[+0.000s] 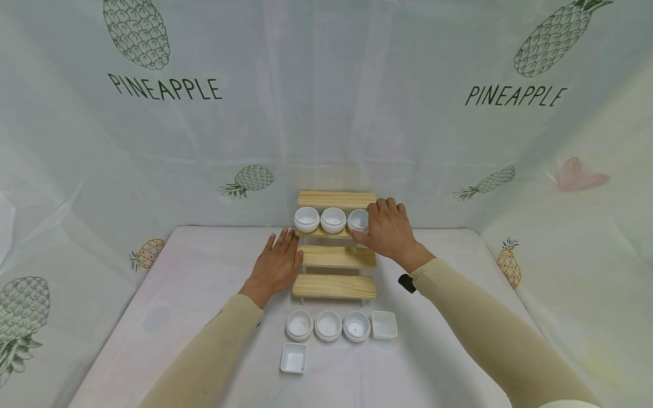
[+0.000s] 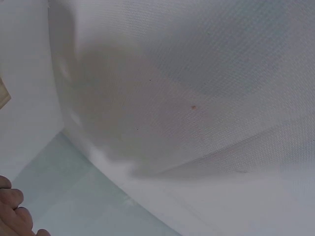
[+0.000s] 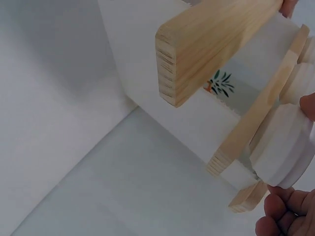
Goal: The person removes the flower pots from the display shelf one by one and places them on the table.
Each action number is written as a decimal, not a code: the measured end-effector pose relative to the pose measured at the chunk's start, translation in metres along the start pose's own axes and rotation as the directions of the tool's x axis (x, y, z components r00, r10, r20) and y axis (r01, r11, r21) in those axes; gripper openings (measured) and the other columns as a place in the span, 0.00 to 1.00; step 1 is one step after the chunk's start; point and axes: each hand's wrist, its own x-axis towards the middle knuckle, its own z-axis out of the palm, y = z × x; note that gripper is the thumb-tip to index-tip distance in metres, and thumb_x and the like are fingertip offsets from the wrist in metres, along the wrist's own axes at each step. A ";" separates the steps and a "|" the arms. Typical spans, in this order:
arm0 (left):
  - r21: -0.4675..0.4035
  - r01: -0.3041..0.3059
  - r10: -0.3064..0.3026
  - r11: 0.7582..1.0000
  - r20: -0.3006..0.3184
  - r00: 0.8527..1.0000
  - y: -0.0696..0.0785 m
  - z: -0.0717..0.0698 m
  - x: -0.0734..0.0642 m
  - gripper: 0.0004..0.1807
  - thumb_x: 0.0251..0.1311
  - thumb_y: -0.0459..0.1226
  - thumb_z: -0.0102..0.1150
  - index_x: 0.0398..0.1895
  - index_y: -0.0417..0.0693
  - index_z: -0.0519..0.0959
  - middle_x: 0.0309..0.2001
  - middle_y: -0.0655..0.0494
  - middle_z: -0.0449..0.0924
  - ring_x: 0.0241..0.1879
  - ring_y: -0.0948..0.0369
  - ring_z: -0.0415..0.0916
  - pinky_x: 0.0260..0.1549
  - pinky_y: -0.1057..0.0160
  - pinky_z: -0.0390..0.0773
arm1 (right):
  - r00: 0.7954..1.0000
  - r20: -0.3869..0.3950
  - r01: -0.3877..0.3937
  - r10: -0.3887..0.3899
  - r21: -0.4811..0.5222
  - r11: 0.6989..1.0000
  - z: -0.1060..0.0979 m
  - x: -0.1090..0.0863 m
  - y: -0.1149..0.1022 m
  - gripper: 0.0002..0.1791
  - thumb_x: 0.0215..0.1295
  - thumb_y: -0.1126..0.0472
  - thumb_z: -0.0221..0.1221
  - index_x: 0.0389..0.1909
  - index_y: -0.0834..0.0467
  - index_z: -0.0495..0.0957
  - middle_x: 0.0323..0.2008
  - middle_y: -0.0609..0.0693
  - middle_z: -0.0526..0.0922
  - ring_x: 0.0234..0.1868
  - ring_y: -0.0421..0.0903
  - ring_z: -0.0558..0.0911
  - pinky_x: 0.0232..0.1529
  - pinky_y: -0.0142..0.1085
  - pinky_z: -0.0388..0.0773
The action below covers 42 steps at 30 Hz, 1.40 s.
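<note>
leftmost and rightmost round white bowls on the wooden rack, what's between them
A third round white bowl on the same wooden plank, seen in the head view.

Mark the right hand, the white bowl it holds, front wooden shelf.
Right hand [image 1: 390, 231]: head view, back of the hand.
White bowl [image 3: 280, 142]: right wrist view, outer side.
Front wooden shelf [image 1: 334, 287]: head view, middle of the board.

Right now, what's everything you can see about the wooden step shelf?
The stepped shelf has four pale planks, seemingly wood, on whitish legs. It stands upright on the table. Three white bowls line its second plank from the top; the right hand grips the rightmost bowl. The left hand is at the shelf's left end, perhaps touching.
</note>
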 end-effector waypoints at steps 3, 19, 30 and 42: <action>0.003 0.001 -0.001 1.000 0.009 1.000 0.000 -0.001 0.000 0.36 0.85 0.52 0.20 0.85 0.40 0.50 0.86 0.45 0.46 0.86 0.49 0.39 0.84 0.45 0.39 | 0.999 -0.037 0.022 -0.022 -0.013 1.000 0.002 -0.001 0.001 0.34 0.64 0.33 0.64 0.36 0.64 0.75 0.31 0.56 0.71 0.34 0.56 0.69 0.35 0.45 0.66; -0.001 -0.005 0.005 1.000 -0.002 1.000 0.002 -0.002 -0.001 0.36 0.86 0.51 0.23 0.85 0.38 0.52 0.85 0.44 0.48 0.86 0.48 0.41 0.84 0.44 0.41 | 0.988 -0.128 0.083 -0.091 -0.069 0.994 0.001 -0.007 -0.002 0.34 0.62 0.33 0.65 0.33 0.64 0.73 0.30 0.56 0.70 0.34 0.57 0.71 0.34 0.46 0.68; -0.004 -0.008 0.008 1.000 -0.008 1.000 0.000 -0.002 -0.001 0.36 0.85 0.51 0.24 0.84 0.38 0.54 0.85 0.43 0.49 0.86 0.47 0.42 0.84 0.43 0.42 | 0.974 -0.176 0.130 -0.143 -0.084 0.988 -0.003 -0.017 -0.012 0.35 0.59 0.32 0.69 0.35 0.64 0.75 0.30 0.56 0.73 0.34 0.57 0.73 0.34 0.47 0.70; -0.010 -0.004 0.004 1.000 -0.008 1.000 0.000 0.000 -0.001 0.36 0.85 0.51 0.23 0.85 0.38 0.53 0.85 0.44 0.49 0.86 0.48 0.41 0.84 0.44 0.41 | 0.953 -0.212 0.210 -0.216 -0.053 0.976 -0.008 -0.040 -0.035 0.33 0.59 0.34 0.68 0.37 0.63 0.76 0.34 0.56 0.78 0.36 0.57 0.73 0.36 0.46 0.70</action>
